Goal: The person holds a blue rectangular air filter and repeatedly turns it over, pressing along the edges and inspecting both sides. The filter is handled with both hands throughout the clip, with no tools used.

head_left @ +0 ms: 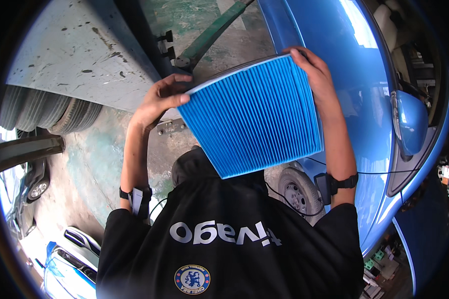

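A blue pleated cabin air filter (252,117) is held up in front of me, tilted, with its ribbed face toward me. My left hand (162,99) pinches its upper left corner, the thumb lying on the near side. At the upper right corner, my right hand (315,74) grips the edge with the thumb on top; some of its fingers are hidden behind the filter. The filter hangs apart from the blue car (356,99) on my right.
A grey lift post (80,55) stands at the left, with a green lift arm (212,35) reaching toward the car. Stacked tyres (45,109) sit beyond my left arm. The car's side mirror (411,122) juts out at the right. A wheel (297,192) lies below my right forearm.
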`<state>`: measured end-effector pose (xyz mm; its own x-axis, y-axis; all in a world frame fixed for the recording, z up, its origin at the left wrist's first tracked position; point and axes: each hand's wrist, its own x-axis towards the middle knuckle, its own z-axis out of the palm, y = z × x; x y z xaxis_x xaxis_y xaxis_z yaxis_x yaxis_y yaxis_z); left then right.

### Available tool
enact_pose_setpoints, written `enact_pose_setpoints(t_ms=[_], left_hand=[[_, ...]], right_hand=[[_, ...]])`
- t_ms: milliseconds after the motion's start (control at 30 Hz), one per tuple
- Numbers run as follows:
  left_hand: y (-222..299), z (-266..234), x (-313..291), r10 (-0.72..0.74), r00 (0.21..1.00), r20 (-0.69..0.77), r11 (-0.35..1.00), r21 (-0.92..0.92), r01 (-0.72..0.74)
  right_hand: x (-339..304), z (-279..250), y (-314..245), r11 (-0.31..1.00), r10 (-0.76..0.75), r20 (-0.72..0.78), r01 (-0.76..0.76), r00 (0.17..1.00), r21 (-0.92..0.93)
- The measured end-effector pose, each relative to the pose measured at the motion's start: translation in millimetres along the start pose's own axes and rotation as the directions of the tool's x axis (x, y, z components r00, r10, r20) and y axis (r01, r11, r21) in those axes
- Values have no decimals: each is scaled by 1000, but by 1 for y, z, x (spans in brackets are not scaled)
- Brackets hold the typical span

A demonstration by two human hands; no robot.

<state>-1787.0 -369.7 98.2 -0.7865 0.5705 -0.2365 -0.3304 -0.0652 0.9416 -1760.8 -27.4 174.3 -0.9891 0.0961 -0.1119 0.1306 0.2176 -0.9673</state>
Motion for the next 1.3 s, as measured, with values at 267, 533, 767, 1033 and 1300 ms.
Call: enact_pose_setpoints(t_ms=[267, 533, 767, 1033, 1300], left_hand=[[-15, 24, 9, 101, 964, -246, 986, -105, -130], [-33, 21, 23, -85, 926, -367, 898, -431, -88], [-56, 5, 7, -148, 924, -352, 891, -454, -30], [-24, 31, -23, 89, 946, -311, 905, -371, -207], [32, 75, -67, 253, 944, -210, 964, -26, -264]], right_hand=[[-22, 11, 60, 935, 284, -256, -208, 924, 287], [-74, 35, 116, 822, 348, -43, -283, 936, 494], [-126, 55, 117, 769, 403, -18, -327, 915, 549], [-156, 50, 115, 842, 260, -199, -121, 945, 526], [-139, 23, 77, 980, -91, -257, 132, 962, 147]])
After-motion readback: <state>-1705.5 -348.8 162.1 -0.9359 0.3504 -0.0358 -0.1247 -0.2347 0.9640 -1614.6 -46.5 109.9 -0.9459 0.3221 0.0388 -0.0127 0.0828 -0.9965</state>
